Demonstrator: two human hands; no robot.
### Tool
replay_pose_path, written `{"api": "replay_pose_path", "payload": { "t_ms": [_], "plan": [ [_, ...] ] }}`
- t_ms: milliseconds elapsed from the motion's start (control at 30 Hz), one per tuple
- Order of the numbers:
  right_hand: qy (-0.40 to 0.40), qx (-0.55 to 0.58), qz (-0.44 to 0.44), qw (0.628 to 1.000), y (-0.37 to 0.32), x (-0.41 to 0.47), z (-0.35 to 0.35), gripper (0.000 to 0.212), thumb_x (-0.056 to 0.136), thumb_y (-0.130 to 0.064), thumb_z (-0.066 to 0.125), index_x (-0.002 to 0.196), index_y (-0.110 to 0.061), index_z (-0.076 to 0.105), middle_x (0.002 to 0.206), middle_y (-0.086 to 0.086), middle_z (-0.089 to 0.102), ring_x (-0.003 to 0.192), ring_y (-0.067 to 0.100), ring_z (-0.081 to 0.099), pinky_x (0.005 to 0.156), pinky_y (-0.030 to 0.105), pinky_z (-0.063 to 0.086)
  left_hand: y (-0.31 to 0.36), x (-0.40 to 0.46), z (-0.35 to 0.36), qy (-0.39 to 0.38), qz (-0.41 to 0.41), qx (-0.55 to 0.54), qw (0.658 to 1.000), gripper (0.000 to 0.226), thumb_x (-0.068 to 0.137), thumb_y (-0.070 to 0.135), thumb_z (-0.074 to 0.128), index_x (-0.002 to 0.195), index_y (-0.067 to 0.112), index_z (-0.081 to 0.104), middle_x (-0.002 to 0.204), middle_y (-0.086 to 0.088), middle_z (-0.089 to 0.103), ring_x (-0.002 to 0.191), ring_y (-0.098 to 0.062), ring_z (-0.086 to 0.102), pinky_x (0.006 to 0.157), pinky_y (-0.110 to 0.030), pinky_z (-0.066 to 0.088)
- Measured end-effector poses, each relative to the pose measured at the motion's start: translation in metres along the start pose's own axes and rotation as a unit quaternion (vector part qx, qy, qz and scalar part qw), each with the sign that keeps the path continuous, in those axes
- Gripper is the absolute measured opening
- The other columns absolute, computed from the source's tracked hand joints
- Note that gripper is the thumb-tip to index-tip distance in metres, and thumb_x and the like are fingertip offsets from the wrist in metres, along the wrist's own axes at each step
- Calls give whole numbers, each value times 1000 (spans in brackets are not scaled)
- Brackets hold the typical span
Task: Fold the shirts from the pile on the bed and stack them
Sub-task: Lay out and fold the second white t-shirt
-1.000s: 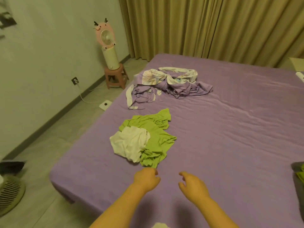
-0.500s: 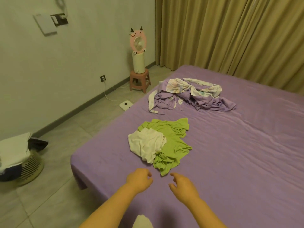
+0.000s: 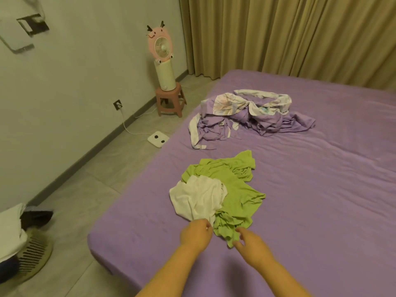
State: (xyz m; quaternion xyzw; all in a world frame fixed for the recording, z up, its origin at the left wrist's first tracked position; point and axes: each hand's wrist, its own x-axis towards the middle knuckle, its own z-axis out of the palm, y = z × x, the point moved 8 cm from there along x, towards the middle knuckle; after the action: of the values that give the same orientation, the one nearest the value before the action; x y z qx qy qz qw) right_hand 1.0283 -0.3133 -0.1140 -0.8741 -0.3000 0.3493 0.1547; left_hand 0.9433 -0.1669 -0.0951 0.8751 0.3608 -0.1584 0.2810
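Note:
A crumpled pile lies on the purple bed [image 3: 321, 200]: a white shirt [image 3: 198, 197] on top of a lime-green shirt [image 3: 237, 196]. My left hand [image 3: 196, 234] has its fingers curled at the white shirt's near edge, where it meets the green one; a grip does not show. My right hand [image 3: 252, 243] is at the green shirt's near hem, fingers spread and touching the cloth. Both forearms come in from the bottom of the view.
A rumpled lilac and floral bedding heap [image 3: 250, 116] lies farther back on the bed. On the floor to the left are a pink fan on a stool [image 3: 165, 82], a white scale [image 3: 158, 139] and a laundry basket [image 3: 19, 251]. Curtains hang behind.
Both hands have moved forward from bare sheet to the near edge of the shirt pile. The view has swung left and closer, bringing the basket into sight.

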Motion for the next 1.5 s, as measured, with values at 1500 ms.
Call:
{"api": "replay_pose_path", "payload": {
  "t_ms": [1500],
  "plan": [
    [179,190,-224,939,-70,21,-210,38,86,-28,66,124,-24,59,129,-10,55,122,10,45,103,29,35,175,19,-203,-5,266,-393,880,8,92,22,59,93,17,66,82,-1,62,74,-6,58,70,-19,48]
  ]
}}
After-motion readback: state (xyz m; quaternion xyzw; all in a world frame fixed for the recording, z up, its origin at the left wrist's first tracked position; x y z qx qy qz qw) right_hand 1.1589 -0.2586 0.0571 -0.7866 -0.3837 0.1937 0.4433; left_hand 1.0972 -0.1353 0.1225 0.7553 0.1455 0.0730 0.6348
